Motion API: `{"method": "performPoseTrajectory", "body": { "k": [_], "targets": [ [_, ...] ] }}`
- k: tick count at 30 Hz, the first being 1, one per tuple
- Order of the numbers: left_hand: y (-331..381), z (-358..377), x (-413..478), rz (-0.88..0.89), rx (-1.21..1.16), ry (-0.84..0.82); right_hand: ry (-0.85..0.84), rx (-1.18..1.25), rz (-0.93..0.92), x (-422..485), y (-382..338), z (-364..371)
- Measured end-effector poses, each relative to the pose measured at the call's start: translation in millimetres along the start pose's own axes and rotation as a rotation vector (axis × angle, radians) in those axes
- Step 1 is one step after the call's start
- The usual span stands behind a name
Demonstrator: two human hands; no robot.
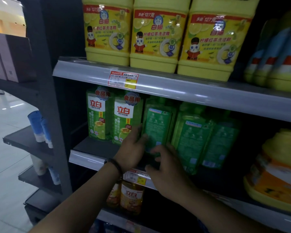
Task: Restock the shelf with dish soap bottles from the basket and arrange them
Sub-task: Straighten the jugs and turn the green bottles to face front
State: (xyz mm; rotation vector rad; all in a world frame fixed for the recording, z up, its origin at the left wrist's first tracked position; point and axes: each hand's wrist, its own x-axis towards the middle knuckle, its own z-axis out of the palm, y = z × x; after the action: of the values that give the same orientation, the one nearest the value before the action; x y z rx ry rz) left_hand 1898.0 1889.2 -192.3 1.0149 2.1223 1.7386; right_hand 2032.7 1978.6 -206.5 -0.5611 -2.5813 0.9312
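fingers (144, 137) hold green bottle (158, 121) upright, back outward.

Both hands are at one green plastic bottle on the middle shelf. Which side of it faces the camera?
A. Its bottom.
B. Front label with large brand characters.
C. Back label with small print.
C: the green translucent plastic dish soap bottle at the left hand and the right hand shows only a small-print back label, unlike the two front-facing green bottles left of it.
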Motion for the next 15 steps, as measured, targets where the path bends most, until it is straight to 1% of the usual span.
{"method": "performPoseTrajectory", "body": {
  "k": [3, 7, 9, 11, 15],
  "targets": [
    [11, 6, 7, -0.102, -0.108, 0.002, 0.006, 0.13, 0.009, 10, -2, -4],
    [11, 6, 14, -0.178, -0.216, 0.005, -0.077, 0.273, 0.082, 19, -5, -7],
    [9, 5, 12, -0.158, -0.249, 0.005, -0.106, 0.353, 0.083, 18, -5, -8],
    [7, 2, 8, -0.132, -0.244, 0.017, -0.091, 0.353, 0.029, 15, -3, -11],
    [-3, -12, -5, -0.114, -0.246, 0.029, -0.098, 0.33, -0.026, 3, -2, -15]
  ]
}}
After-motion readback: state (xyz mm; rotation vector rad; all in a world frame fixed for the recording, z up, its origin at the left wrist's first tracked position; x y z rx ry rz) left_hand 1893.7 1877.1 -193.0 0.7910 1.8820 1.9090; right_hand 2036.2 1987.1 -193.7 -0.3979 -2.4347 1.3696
